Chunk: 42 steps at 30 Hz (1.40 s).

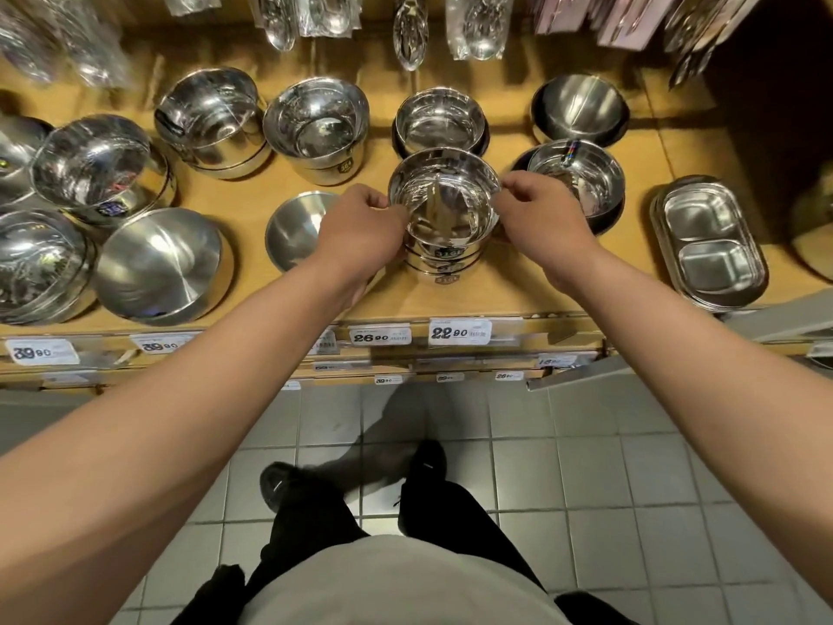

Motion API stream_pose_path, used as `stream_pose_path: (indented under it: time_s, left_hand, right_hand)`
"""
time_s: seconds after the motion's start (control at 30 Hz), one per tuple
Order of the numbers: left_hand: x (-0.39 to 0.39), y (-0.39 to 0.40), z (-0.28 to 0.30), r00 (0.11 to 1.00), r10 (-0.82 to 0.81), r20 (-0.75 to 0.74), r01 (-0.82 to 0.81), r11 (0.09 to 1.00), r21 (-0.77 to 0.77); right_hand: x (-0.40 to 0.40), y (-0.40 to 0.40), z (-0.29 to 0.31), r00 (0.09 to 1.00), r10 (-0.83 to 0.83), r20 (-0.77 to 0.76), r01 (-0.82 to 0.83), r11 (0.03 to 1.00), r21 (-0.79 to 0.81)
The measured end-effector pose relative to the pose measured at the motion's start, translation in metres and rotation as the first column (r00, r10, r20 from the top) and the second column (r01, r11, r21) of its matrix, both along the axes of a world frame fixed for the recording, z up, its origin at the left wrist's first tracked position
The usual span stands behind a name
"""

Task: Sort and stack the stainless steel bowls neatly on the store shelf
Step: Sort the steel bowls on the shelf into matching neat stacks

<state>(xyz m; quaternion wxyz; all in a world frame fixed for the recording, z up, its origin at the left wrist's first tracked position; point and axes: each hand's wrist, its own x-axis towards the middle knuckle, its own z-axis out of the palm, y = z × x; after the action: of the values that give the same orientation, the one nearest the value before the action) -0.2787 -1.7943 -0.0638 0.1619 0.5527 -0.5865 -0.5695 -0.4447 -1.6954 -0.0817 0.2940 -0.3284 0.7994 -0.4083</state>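
Steel bowl stack (444,227), mirror-shiny, labelled sides; left hand (360,227), right hand (541,214) grip pinching top rim.

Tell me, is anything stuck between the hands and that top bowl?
Nothing visible is. The left hand and right hand already pinch the rim of the top bowl on opposite sides, and it sits on its stack near the shelf front.

Price tags (459,331) (22.90, 26.90), divided trays (710,243), hanging packaged utensils (410,33)
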Motion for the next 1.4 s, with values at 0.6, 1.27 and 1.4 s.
stream_pose_path:
  time_s: [0.6,1.27,1.4]
  left_hand:
    - [-0.008,-0.025,-0.005,0.997,-0.063,-0.052,0.06,0.996,-0.062]
    - [-0.013,-0.018,-0.004,1.0,0.016,-0.006,-0.017,0.995,-0.099]
    - [-0.013,-0.018,-0.003,1.0,0.022,-0.001,-0.022,0.995,-0.096]
  right_hand:
    - [-0.001,-0.013,-0.006,0.988,-0.068,0.14,0.073,0.997,-0.027]
    - [-0.012,-0.022,0.004,0.991,-0.014,0.132,0.021,0.998,-0.051]
    - [-0.012,-0.021,0.002,0.988,-0.016,0.151,0.02,0.999,-0.024]
